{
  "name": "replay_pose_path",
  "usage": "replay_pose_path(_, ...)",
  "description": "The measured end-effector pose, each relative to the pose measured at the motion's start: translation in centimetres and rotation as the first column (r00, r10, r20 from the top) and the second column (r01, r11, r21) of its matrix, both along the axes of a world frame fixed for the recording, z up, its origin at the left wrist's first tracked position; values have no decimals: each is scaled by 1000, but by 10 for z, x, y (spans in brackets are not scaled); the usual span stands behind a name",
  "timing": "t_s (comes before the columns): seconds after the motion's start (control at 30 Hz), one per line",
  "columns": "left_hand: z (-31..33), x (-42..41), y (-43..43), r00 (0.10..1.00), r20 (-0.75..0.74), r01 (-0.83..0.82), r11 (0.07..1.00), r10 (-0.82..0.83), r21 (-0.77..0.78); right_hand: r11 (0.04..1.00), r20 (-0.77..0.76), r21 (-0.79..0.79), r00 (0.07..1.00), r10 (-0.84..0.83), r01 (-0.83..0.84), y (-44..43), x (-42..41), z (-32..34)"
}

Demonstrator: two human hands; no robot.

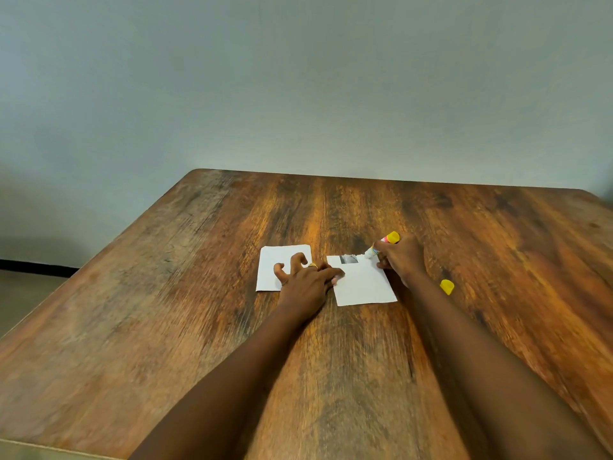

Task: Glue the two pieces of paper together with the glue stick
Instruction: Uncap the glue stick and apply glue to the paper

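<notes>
Two white pieces of paper lie side by side on the wooden table (431, 327). The right paper (365, 287) has a small grey print near its far edge. My right hand (403, 257) grips the glue stick (381, 244), whose white tip touches that paper's far edge; the stick's yellow end points up and away. My left hand (306, 277) presses one fingertip on the right paper's left edge, its other fingers curled above the left paper (270, 270). The yellow cap (447, 287) lies on the table to the right of my right forearm.
A plain grey wall stands behind the table's far edge. The table's left edge runs diagonally from the far corner toward the near left. Bare wood surrounds the papers on all sides.
</notes>
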State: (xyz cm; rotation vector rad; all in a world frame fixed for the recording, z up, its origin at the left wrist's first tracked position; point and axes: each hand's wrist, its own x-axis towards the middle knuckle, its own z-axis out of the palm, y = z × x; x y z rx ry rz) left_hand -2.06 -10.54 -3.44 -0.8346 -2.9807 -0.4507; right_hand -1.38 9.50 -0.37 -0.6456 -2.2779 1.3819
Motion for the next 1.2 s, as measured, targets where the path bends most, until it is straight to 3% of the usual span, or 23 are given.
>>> replay_pose_path(0.33, 17, -1, 19, 998, 2, -57, 998, 58, -24, 1000, 8, 27, 1000, -14, 14, 9, 3, -1)
replay_pose_path(0.6, 27, -7, 35, 998, -55, -46, 997, 42, -56, 995, -60, -44, 994, -92, 90, 7, 5, -1)
replay_pose_path(0.87, 30, -11, 42, 1000, -27, -12, 999, 11, -38, 997, -63, -17, 995, -79, 78, 8, -1, -5)
replay_pose_path(1.2, 25, -13, 53, 996, 11, 84, 968, -83, -236, 997, -46, 28, 997, -69, 70, 8, -1, -8)
